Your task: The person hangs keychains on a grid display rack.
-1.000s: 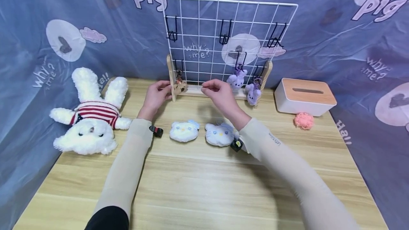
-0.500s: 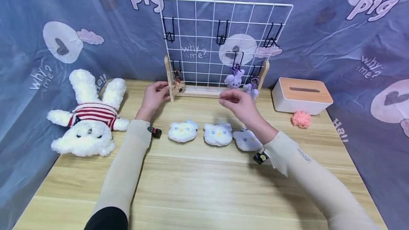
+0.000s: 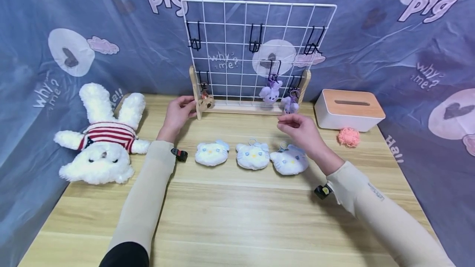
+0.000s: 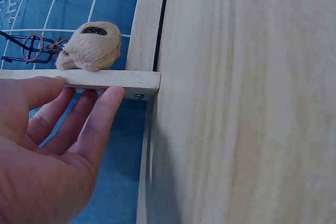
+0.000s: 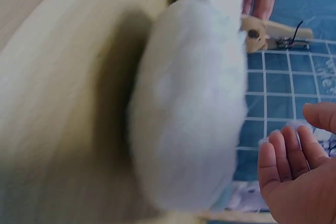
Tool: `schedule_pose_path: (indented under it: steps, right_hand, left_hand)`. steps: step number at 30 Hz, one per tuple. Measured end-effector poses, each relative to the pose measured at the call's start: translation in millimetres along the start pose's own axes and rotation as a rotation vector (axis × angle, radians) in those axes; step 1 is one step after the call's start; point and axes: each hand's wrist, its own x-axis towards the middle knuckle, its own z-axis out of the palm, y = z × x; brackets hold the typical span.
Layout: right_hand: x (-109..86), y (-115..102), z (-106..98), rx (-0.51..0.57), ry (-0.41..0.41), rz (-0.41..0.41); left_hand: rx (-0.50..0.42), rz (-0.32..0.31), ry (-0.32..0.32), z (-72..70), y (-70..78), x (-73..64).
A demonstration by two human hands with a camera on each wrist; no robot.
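Rack (image 3: 237, 111), white wire grid in a wooden frame, found upright at the back of the table (image 3: 222, 226), with black hooks attached. Right hand (image 3: 302, 133): shifted rightward from the rack's middle, where it was seen a second ago; fingers now loosely bent, thumb parted from them, nothing seen held. Located near the lower purple charm (image 3: 290, 104); contact cannot be told. Left hand (image 3: 176, 114): place unchanged; left upright (image 4: 136, 80) pinched at its edge by thumb and fingertips. Judged: rack steadied from that side only, right hand free. White cat plushes (image 3: 253, 156): three, laid in a row on the table; the rightmost, largely covered a second ago, now almost fully exposed. Upper purple charm (image 3: 270, 94) and beige charm (image 3: 206, 102): hung from lower hooks, as before.
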Motion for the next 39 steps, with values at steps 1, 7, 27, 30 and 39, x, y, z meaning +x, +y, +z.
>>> schedule_pose_path:
  steps: [1,7,27,30,39]
  right_hand:
    - [-0.1,3.8,-1.9,-0.011,0.001,0.004]
    - [-0.1,25.3,-11.1,-0.046,-0.001,0.054]
    - [-5.1,56.9,-20.1,-0.237,-0.135,0.13]
    - [-6.0,56.7,-19.3,-0.272,-0.153,0.106]
    - [-4.0,56.4,-16.0,-0.346,-0.176,0.099]
  left_hand:
    - [-0.001,0.004,-0.002,-0.1,-0.3,0.2]
    - [0.0,0.008,-0.012,-0.1,-0.2,0.1]
    - [0.006,0.015,-0.006,-0.3,-0.8,0.7]
    - [0.0,0.014,-0.009,-0.2,-1.3,0.6]
    - [-0.005,0.008,-0.008,0.1,1.6,-1.5]
